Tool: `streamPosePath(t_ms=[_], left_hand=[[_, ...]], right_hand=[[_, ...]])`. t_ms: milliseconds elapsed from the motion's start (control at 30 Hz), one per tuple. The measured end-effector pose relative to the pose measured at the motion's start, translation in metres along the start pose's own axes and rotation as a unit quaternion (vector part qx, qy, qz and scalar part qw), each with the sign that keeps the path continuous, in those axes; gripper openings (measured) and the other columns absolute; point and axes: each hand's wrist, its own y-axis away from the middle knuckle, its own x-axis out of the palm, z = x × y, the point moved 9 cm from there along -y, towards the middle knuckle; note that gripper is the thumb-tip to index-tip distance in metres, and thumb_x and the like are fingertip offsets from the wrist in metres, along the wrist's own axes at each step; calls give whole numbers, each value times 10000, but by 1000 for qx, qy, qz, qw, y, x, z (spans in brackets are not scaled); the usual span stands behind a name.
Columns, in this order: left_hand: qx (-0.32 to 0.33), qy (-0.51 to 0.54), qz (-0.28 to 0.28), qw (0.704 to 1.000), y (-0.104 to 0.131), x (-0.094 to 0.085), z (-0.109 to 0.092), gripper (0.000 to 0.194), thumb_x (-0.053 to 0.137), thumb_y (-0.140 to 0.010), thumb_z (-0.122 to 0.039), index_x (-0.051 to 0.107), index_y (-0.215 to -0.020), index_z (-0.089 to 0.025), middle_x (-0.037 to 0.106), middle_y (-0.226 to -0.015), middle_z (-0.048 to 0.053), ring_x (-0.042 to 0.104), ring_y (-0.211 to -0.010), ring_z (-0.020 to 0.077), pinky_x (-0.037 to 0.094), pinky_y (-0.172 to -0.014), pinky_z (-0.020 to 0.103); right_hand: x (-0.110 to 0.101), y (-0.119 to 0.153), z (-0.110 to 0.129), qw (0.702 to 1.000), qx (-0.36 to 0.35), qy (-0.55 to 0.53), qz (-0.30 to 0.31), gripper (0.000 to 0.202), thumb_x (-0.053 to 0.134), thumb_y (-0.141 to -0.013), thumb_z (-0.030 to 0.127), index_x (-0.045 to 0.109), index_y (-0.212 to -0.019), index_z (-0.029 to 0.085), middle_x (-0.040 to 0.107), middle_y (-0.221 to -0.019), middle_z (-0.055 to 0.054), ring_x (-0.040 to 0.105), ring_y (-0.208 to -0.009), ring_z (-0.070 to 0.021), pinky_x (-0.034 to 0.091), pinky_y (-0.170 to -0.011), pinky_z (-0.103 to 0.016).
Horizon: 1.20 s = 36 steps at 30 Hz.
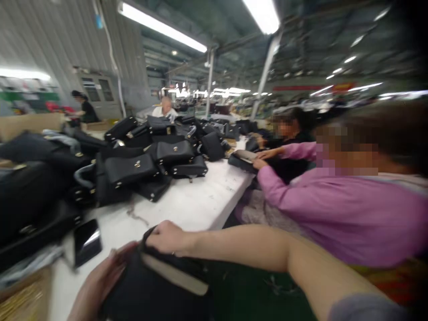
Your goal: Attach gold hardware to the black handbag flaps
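A black bag (143,290) with a beige strip (175,274) along its opening is tilted at the bottom of the view, by the table's near edge. My left hand (107,272) grips its left side, the fingers partly blurred. At the bag's upper corner, my right hand (167,238) is closed on the black edge, its fingertips hidden inside the opening. A dark phone (87,243) lies on the white table just left of the bag.
Many black bags with metal clasps (133,169) are heaped over the white table (197,196). A person in a pink top (321,209) on the right handles another black bag (242,161). A box of gold-coloured parts (25,303) stands at the lower left.
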Motion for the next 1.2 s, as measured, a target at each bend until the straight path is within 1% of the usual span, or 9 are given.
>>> streamPosePath(t_ms=[67, 133, 267, 500, 700, 800, 967, 1100, 1200], left_hand=[[-69, 234, 50, 969, -5, 1, 26, 856, 618, -896, -864, 787, -1345, -155, 736, -1498, 185, 646, -1448, 446, 540, -1225, 600], [-60, 284, 36, 956, -8, -6, 39, 786, 757, -880, -768, 756, -1392, -172, 751, -1475, 175, 631, -1471, 406, 518, -1249, 551], [-56, 234, 30, 970, -9, 3, 48, 722, 758, -897, -763, 814, -1238, -128, 834, -1231, 182, 734, -1275, 392, 588, -1122, 488], [9, 170, -39, 985, -27, 1, 48, 538, 726, -926, -535, 796, -1271, -129, 832, -1232, 143, 736, -1197, 349, 556, -1073, 426], [-18, 186, -40, 982, -30, 2, 68, 543, 729, -910, -518, 785, -1277, -121, 826, -1236, 154, 731, -1195, 355, 540, -1082, 454], [-46, 224, -32, 973, -28, 2, 72, 563, 776, -872, -530, 791, -1265, -128, 842, -1153, 139, 758, -1119, 346, 562, -1053, 455], [-45, 237, -33, 970, -29, 2, 71, 540, 808, -830, -534, 823, -1182, -125, 855, -1075, 128, 777, -1046, 340, 580, -1034, 451], [-51, 237, -22, 970, -33, 5, 77, 543, 791, -839, -529, 820, -1188, -113, 860, -1062, 139, 784, -1023, 342, 590, -998, 446], [-60, 237, -19, 969, -38, 5, 83, 514, 792, -834, -512, 822, -1158, -114, 860, -988, 132, 790, -958, 330, 602, -927, 428]], right_hand=[[-4, -10, 3, 999, -19, -48, -8, 209, 658, -843, 242, 643, -642, 187, 545, -543, 31, 504, -523, -130, 329, -480, -245], [-2, -25, 0, 996, -32, -79, 0, 229, 587, -882, 226, 607, -657, 189, 524, -549, 32, 483, -518, -121, 314, -478, -245], [3, -36, -4, 996, -52, -77, 0, 255, 578, -902, 247, 604, -656, 186, 514, -548, 31, 463, -515, -122, 299, -474, -255], [-6, -23, 21, 989, -144, 21, 22, 281, 630, -992, 310, 698, -759, 169, 612, -667, 23, 531, -645, -142, 359, -596, -263], [-7, -11, 49, 922, -278, 253, 87, 252, 530, -1040, 108, 734, -903, 164, 756, -909, -40, 642, -819, -173, 448, -776, -288], [-4, -5, 54, 849, -335, 397, 98, 210, 560, -1015, 43, 733, -975, 157, 755, -975, -69, 658, -841, -183, 451, -764, -296], [-2, 17, 73, 662, -483, 573, 18, 210, 483, -1143, 121, 687, -1097, 141, 698, -1064, -110, 631, -913, -231, 442, -741, -354], [14, 42, 76, 485, -634, 595, 96, 273, 416, -1199, 161, 685, -1155, 174, 692, -1199, -97, 600, -1054, -231, 418, -784, -371], [21, 41, 76, 409, -671, 604, 131, 306, 424, -1196, 148, 710, -1087, 162, 692, -1215, -102, 590, -1074, -229, 402, -807, -381]])
